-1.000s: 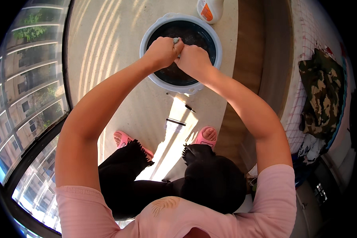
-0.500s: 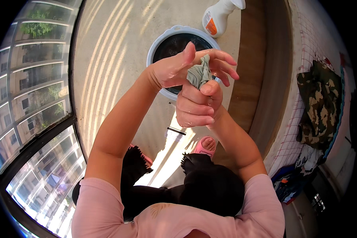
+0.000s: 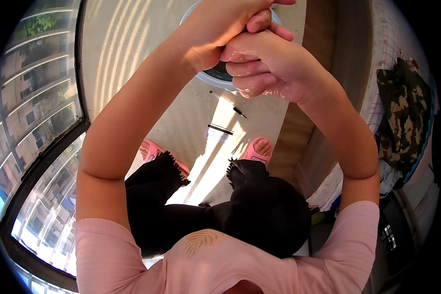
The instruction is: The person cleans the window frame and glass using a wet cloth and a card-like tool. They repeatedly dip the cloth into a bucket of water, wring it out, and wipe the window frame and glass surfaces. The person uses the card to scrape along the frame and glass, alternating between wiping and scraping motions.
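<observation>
Near the top edge, my wet hands are pressed together over the light-blue basin (image 3: pixel 215 82), which they partly cover. My right hand (image 3: pixel 267 63) is closed in a fist, with its fingers wrapped round the grey-green cloth seen a moment before. From above, my left hand (image 3: pixel 218 29) bends over it, fingers curled round the far side and fingertips showing beyond the right fist. The cloth itself is now hidden between the hands. Dark water or contents show in the basin below.
On the sunlit floor lie a dark pen-like object (image 3: pixel 239 112) and a black-edged strip (image 3: pixel 220 129), near my pink sandals (image 3: pixel 257 153). A barred window (image 3: pixel 39 98) runs along the left. A brown wooden ledge (image 3: pixel 323 83) and camouflage clothing (image 3: pixel 404 117) are at the right.
My left hand was open around the twisted cloth; it has now closed over it. Both hands moved up and away, and the elbows spread. The white spray bottle has left the view.
</observation>
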The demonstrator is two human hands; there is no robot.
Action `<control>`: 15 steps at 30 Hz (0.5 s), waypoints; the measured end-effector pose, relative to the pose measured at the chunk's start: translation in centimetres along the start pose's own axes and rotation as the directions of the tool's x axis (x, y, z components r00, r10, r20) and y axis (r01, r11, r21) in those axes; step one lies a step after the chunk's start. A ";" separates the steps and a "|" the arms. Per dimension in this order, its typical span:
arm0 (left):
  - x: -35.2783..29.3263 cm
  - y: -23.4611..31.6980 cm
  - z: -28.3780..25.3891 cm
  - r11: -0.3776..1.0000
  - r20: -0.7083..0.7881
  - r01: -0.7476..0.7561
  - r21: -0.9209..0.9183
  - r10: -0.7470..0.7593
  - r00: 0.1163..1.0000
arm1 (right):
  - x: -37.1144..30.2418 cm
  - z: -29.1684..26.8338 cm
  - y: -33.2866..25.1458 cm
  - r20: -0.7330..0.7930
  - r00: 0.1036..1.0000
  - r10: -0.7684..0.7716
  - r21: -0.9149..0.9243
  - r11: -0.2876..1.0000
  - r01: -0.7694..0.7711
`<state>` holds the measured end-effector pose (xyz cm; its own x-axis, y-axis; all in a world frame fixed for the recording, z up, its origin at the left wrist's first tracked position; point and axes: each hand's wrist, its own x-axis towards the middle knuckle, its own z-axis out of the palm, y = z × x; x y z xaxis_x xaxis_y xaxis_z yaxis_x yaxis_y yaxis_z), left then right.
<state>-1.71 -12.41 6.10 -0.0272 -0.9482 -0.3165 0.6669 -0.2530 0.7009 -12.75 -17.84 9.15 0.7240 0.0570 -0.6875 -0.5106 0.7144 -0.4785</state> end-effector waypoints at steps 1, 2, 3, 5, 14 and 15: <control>0.5 -0.4 0.0 0.994 -0.054 0.011 0.112 -0.005 0.999 | 0.6 -0.3 0.2 -0.083 0.997 -0.006 -0.099 0.995 -0.002; 0.8 -1.1 -0.6 0.997 -0.114 0.029 0.073 -0.020 0.993 | 1.5 -0.9 0.8 -0.038 0.998 -0.059 -0.138 0.989 0.053; 0.8 -1.8 -0.9 0.981 -0.206 0.041 0.191 -0.001 0.979 | 2.4 -0.9 1.7 -0.108 0.988 -0.114 -0.245 0.966 0.085; 2.0 -3.4 -1.2 0.912 -0.327 0.078 0.402 0.064 0.943 | 4.0 -1.8 3.3 -0.268 0.927 -0.263 -0.468 0.877 0.113; 4.8 -7.3 -4.9 0.935 -0.665 0.027 0.353 0.230 0.710 | 7.0 -6.3 8.7 -0.129 0.620 -0.774 -0.991 0.114 -0.063; 4.5 -6.4 -5.5 0.951 -0.703 0.069 0.300 0.172 0.690 | 5.7 -5.2 9.6 -0.071 0.544 -0.836 -0.997 0.060 -0.039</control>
<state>-2.04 -13.96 -3.32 0.6199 -0.5625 -0.5470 0.4088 -0.3635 0.8371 -15.88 -14.29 -2.19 0.7876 -0.6160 -0.0130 -0.5214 -0.6551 -0.5469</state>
